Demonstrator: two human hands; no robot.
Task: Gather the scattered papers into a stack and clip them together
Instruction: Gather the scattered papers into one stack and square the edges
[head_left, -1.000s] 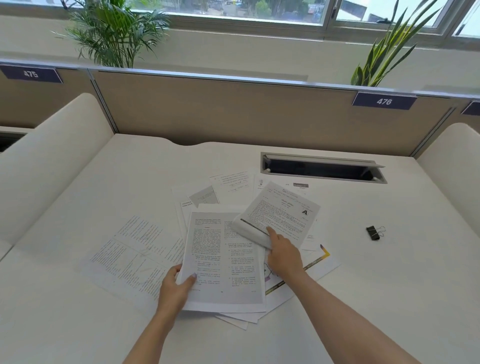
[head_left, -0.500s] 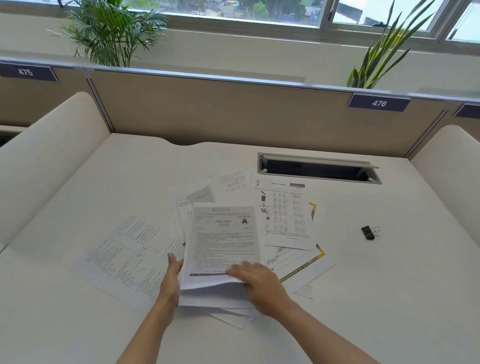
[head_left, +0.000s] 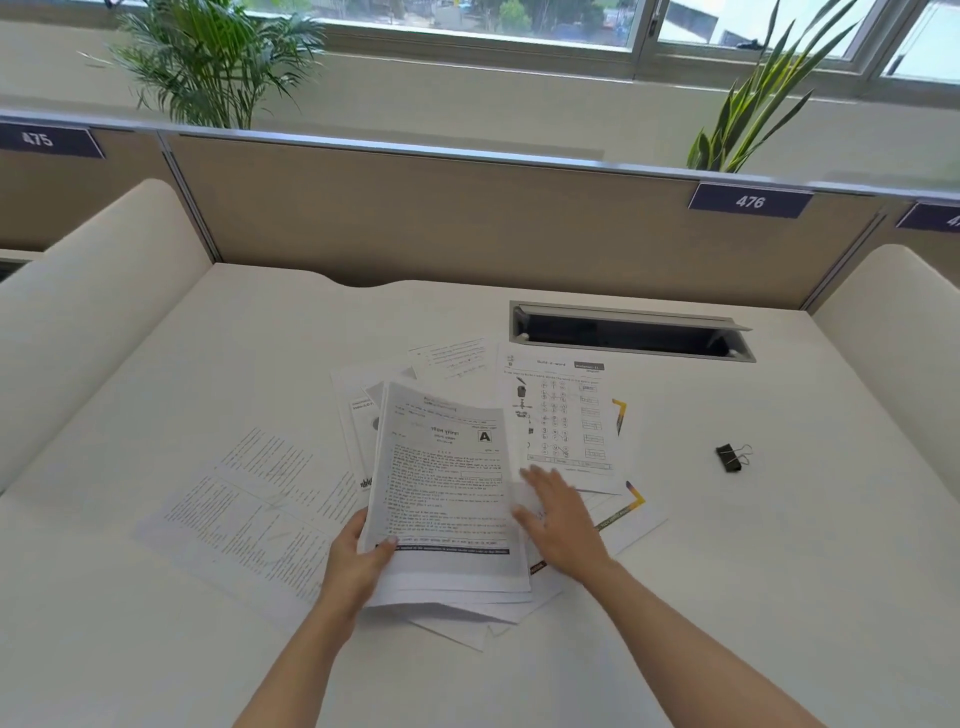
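Just right of the stack (head_left: 447, 499), right hand (head_left: 558, 519) lies flat, fingers straight, holding nothing; slightly blurred. Worksheet (head_left: 566, 410) sits directly beyond its fingertips, long axis running away from the person; right hand is nearer. Left hand (head_left: 358, 561) grips the stack's lower-left edge. Binder clip (head_left: 731, 458) well apart, rightward.

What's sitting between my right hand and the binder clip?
In the head view, yellow-trimmed sheets beside the right hand, then bare desk up to the binder clip.

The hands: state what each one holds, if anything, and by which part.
Left hand grips the paper stack at its near-left corner; right hand, fingers straight, holds nothing.
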